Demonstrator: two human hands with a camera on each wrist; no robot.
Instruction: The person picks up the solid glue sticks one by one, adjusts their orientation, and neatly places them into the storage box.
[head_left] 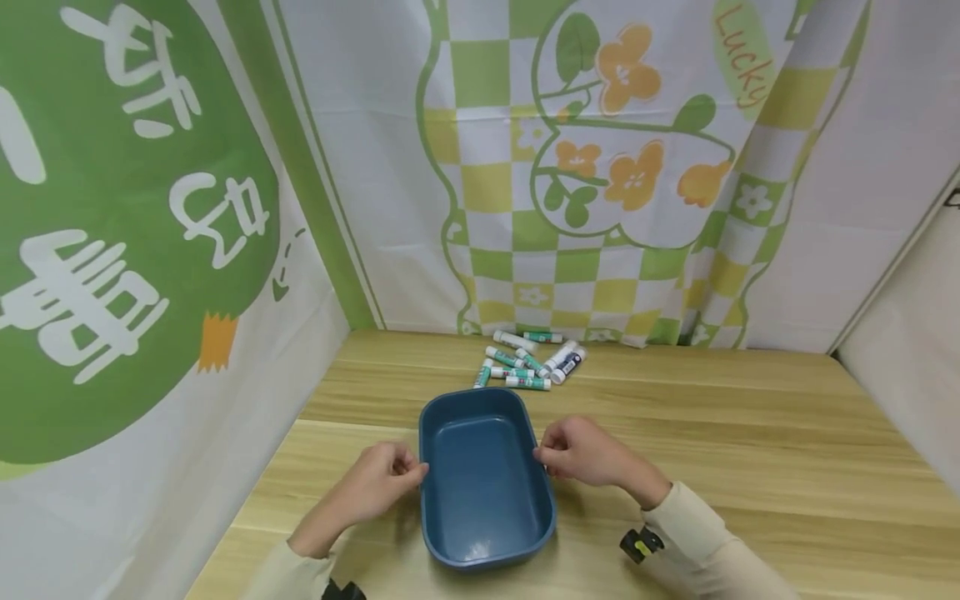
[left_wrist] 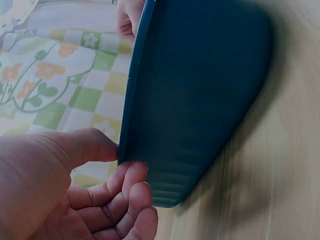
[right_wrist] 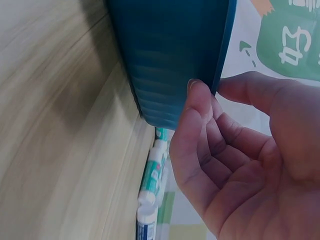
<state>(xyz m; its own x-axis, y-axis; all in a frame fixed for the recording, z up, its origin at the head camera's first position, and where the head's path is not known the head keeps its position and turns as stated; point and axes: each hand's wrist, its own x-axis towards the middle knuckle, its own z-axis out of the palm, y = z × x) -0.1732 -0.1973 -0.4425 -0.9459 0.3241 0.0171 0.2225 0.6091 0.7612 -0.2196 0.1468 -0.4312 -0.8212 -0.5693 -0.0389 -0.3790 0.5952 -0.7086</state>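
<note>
Head pic bright, slight glare in bin (head_left: 486, 483), wrist pics dimmer, soft shadows on tbl (right_wrist: 55, 165)

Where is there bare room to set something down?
The widest free stretch of table lies right of the tubes and right hand, up to the right cloth. A smaller patch sits between the bin and left cloth, beyond the left hand. The bin is bare inside. Crowded: just past its far end, among the tubes.

Head view: from above, facing forward and down on desk (head_left: 712, 425). Wrist views: very near, turned sideways; both share blue bin (left_wrist: 200, 90), checkered cloth (left_wrist: 102, 60).
</note>
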